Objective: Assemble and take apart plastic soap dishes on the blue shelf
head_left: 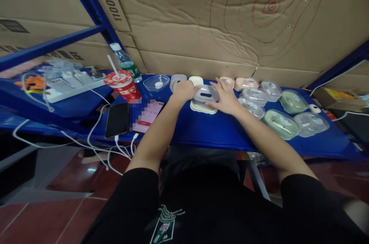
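A clear lid with a dark slot (205, 94) sits just above a cream-coloured box base (203, 107) near the middle of the blue shelf; whether the two touch is unclear. My right hand (226, 97) grips the lid's right side, thumb in front and fingers behind. My left hand (184, 91) is at the lid's left side with its fingers curled and its thumb toward the lid; what they hold is hidden. Behind my left hand stands a greyish box (175, 81), partly covered. Beyond the lid lies a cream piece (196, 80).
Several lidded boxes stand at right, including a green one (281, 124) and a peach one (246, 84). At left are a clear lid (156, 82), a red cup (123, 85), a water bottle (127, 63), two phones (117, 119) and white cables (89, 136). Cardboard (187, 17) walls the back.
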Tool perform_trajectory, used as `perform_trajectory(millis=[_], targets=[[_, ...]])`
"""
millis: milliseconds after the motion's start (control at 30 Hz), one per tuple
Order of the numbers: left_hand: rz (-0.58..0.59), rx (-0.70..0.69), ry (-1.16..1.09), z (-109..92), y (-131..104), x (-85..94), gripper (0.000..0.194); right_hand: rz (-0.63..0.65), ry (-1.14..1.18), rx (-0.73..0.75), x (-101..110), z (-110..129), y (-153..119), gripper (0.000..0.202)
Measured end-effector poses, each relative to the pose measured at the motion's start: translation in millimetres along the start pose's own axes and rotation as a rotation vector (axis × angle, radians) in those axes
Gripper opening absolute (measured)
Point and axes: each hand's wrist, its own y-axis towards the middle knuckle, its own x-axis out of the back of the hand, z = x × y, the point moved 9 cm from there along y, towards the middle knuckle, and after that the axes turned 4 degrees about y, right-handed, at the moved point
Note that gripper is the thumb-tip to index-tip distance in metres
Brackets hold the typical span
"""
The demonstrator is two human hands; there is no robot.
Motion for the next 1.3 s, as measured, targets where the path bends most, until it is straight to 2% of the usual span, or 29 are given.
perform_trajectory(millis=[100, 167, 267, 367, 467, 600, 800, 967, 1067, 1167, 1300], targets=[[0.116, -0.009, 0.032, -4, -4, -17.9, 0.064, 0.153, 0.044, -0.067, -31, -9, 2, 0.103], [0.146, -0.030, 0.039, -5, -8, -26.1, 0.066, 0.197, 0.090, -0.079, -43, -11, -3, 0.098], [0.160, -0.061, -0.012, -1, -12, -32.0, 0.068, 0.187, 0.137, -0.053, -45, -8, -13, 0.100], [0.187, -0.087, -0.094, 4, -14, -36.3, 0.061, 0.182, 0.139, -0.012, -43, -2, -18, 0.106], [0.157, -0.081, -0.113, 8, -12, -37.2, 0.053, 0.210, 0.121, -0.002, -48, 0, -17, 0.101], [0.058, -0.017, -0.154, 16, -7, -33.2, 0.041, 0.250, 0.087, -0.013, -57, -3, -13, 0.099], [-0.243, 0.143, -0.227, 56, -5, -5.2, 0.035, 0.229, 0.049, -0.017, -55, -5, -15, 0.100], [-0.269, 0.327, -0.241, 102, -6, -2.7, 0.045, 0.207, -0.047, -0.085, -51, -16, -16, 0.101], [-0.209, 0.410, -0.213, 123, -5, -8.0, 0.045, 0.216, -0.052, -0.082, -52, -19, -17, 0.101], [-0.132, 0.429, -0.173, 132, -1, -16.2, 0.043, 0.215, -0.045, -0.074, -53, -21, -18, 0.100], [-0.208, 0.402, -0.156, 132, 2, -13.6, 0.045, 0.210, -0.049, -0.058, -54, -22, -19, 0.097]])
